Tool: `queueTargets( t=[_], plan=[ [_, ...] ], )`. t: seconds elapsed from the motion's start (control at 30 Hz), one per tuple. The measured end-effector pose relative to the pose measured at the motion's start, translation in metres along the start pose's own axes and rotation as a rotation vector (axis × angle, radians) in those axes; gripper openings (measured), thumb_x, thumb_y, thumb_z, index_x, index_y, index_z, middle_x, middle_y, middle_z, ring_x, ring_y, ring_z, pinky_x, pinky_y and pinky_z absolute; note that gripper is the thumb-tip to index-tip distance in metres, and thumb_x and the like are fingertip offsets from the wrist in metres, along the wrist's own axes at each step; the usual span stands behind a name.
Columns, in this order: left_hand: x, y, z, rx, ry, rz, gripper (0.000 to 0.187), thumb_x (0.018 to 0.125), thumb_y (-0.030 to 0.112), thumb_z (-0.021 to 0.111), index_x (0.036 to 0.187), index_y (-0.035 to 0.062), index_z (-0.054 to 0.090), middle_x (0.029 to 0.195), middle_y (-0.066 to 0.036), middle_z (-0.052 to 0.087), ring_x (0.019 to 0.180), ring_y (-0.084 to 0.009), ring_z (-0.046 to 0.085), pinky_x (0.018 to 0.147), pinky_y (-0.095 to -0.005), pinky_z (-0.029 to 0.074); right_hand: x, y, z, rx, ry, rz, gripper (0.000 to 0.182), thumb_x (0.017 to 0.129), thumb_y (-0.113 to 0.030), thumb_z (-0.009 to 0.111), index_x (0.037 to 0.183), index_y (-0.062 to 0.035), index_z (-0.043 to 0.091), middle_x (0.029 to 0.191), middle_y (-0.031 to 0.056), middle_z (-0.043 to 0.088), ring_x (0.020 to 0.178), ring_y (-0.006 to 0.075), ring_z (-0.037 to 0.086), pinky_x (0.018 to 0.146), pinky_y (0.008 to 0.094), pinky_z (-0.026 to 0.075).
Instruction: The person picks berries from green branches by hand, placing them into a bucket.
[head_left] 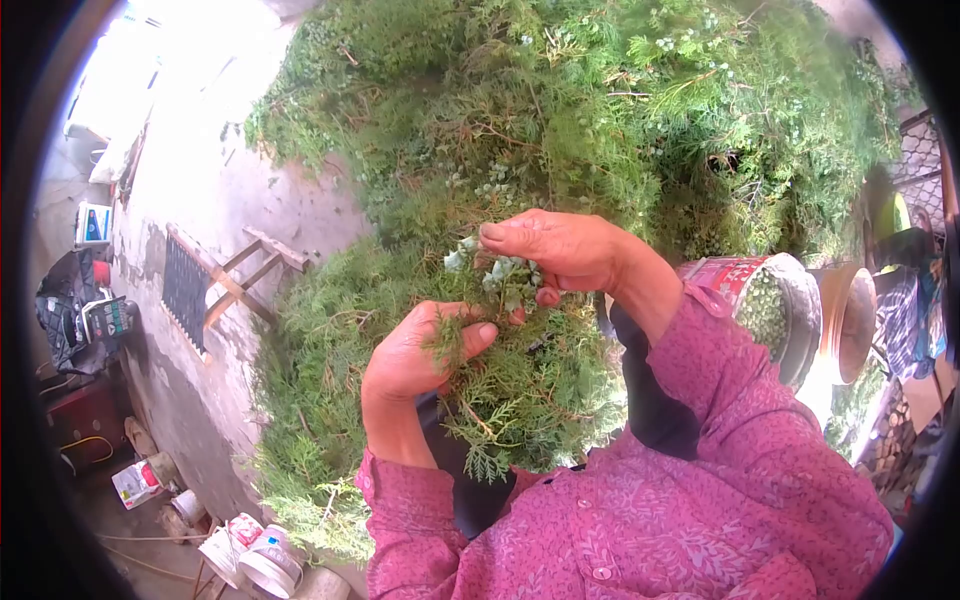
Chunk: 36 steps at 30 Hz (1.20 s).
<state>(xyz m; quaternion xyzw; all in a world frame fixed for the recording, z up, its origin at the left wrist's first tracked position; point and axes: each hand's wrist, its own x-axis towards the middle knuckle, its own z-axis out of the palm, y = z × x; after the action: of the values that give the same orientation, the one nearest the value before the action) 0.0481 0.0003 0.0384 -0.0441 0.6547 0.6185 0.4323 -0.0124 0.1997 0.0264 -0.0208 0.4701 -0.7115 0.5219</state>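
Observation:
My left hand point(410, 350) is closed around a conifer sprig point(485, 425), with the thumb and fingers pinching its stem. Flat, scaly green leaves hang below that hand. Pale blue-green cones point(508, 280) cluster at the upper part of the sprig, between my two hands. My right hand point(570, 252) curls over these cones, thumb above and fingertips below, closed on them. Part of the cluster is hidden by the fingers.
A large heap of cut conifer branches point(480, 110) lies in front and around. On the right stand a bucket of green cones point(762, 310) and a tan bucket point(845, 325). A wooden-framed rack or stool point(235, 280) and white buckets point(268, 565) are at left.

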Motion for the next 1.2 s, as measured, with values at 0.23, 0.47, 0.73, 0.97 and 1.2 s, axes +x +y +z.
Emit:
queueTargets(
  t=[0.23, 0.47, 0.73, 0.97, 1.2],
  plan=[
    [-0.003, 0.002, -0.005, 0.171, 0.124, -0.028, 0.020, 0.081, 0.020, 0.062, 0.086, 0.0015, 0.061, 0.062, 0.003, 0.053, 0.051, -0.0060, 0.046, 0.045, -0.0240, 0.038, 0.008, 0.012, -0.007, -0.125, 0.031, 0.013, 0.025, 0.082, -0.028, 0.059, 0.098, -0.0085, 0.056, 0.079, -0.0033, 0.058, 0.063, 0.0071, 0.057, 0.043, 0.0165, 0.039],
    [-0.009, 0.010, 0.002, 0.324, 0.249, -0.130, 0.024, 0.081, 0.024, 0.061, 0.092, 0.0021, 0.059, 0.054, 0.002, 0.047, 0.041, -0.0076, 0.042, 0.037, -0.0240, 0.033, 0.007, 0.012, -0.008, -0.120, -0.046, 0.064, 0.022, 0.080, -0.021, 0.059, 0.097, -0.0060, 0.056, 0.079, -0.0012, 0.058, 0.064, 0.0108, 0.061, 0.043, 0.0188, 0.041],
    [-0.026, -0.018, 0.031, 0.217, 0.200, -0.080, 0.028, 0.081, 0.023, 0.062, 0.095, -0.0008, 0.058, 0.060, 0.000, 0.051, 0.041, -0.0076, 0.042, 0.035, -0.0242, 0.032, -0.028, 0.058, 0.008, 0.088, -0.012, -0.006, 0.018, 0.081, -0.016, 0.055, 0.094, -0.0032, 0.055, 0.081, 0.0041, 0.060, 0.066, 0.0165, 0.063, 0.040, 0.0199, 0.046],
    [-0.084, -0.018, 0.085, 0.375, 0.055, -0.114, 0.027, 0.081, 0.022, 0.061, 0.094, -0.0010, 0.059, 0.052, 0.002, 0.047, 0.039, -0.0071, 0.041, 0.035, -0.0245, 0.032, -0.105, 0.085, 0.064, 0.093, 0.060, 0.000, 0.014, 0.081, -0.020, 0.059, 0.088, -0.0087, 0.057, 0.078, 0.0003, 0.059, 0.064, 0.0142, 0.062, 0.043, 0.0201, 0.044],
    [-0.135, -0.038, 0.132, 0.452, 0.024, 0.090, 0.022, 0.082, 0.021, 0.059, 0.087, -0.0001, 0.060, 0.053, 0.002, 0.048, 0.041, -0.0063, 0.041, 0.038, -0.0240, 0.032, -0.165, 0.128, 0.099, -0.063, 0.165, -0.116, 0.011, 0.076, -0.016, 0.063, 0.083, -0.0097, 0.057, 0.071, -0.0017, 0.057, 0.057, 0.0086, 0.054, 0.045, 0.0187, 0.039]
  ],
)
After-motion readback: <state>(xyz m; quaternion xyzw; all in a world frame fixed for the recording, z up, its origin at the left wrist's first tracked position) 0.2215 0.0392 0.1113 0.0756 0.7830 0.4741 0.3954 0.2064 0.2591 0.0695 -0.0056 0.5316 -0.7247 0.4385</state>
